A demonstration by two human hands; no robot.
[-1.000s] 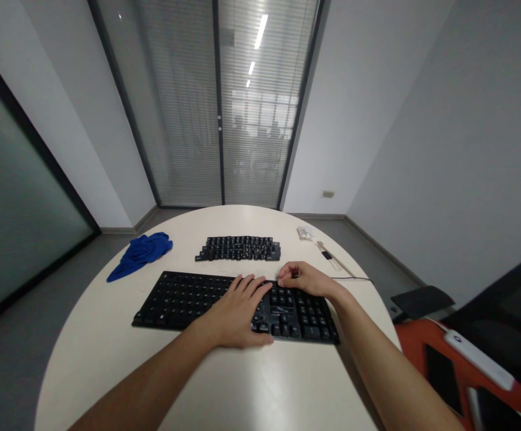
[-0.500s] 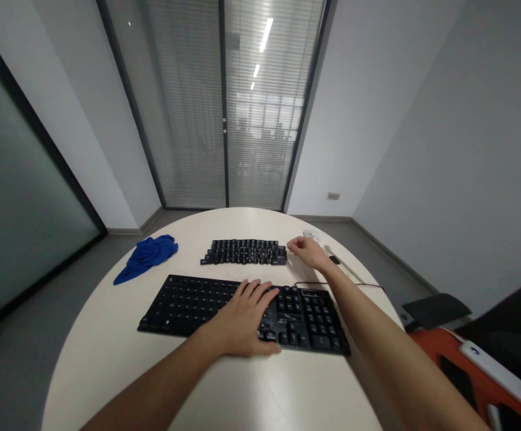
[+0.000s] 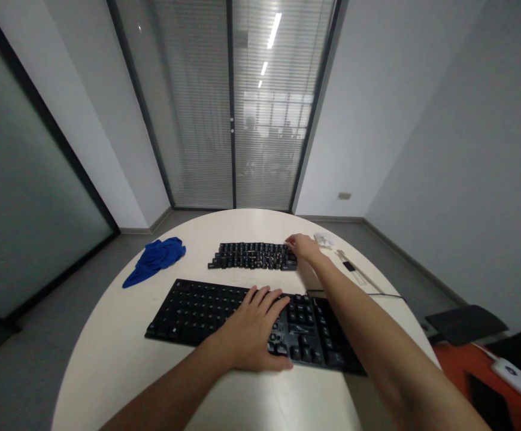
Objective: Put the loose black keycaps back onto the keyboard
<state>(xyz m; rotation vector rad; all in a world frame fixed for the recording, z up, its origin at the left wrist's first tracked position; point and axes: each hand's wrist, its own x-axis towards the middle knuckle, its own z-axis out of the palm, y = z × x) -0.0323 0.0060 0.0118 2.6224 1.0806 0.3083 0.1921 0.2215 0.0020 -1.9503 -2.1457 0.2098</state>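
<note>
The keyboard [image 3: 206, 308] under the left hand [image 3: 254, 335] looked like black plastic, matt on the frame with a faint sheen on the key tops. At twelve o'clock from it, the loose keycaps [image 3: 251, 256] by the fingertips of the right hand [image 3: 303, 246] showed the same dull black plastic. The table [image 3: 121, 359] had a smooth, cream, satin top that gave back soft glare near six o'clock. At ten o'clock lay a blue cloth [image 3: 155, 258] — soft, crumpled, matt. At one o'clock a small clear wrapper [image 3: 324, 240] looked like thin glossy plastic. The thin black cable [image 3: 390, 295] at three o'clock looked matt.
</note>
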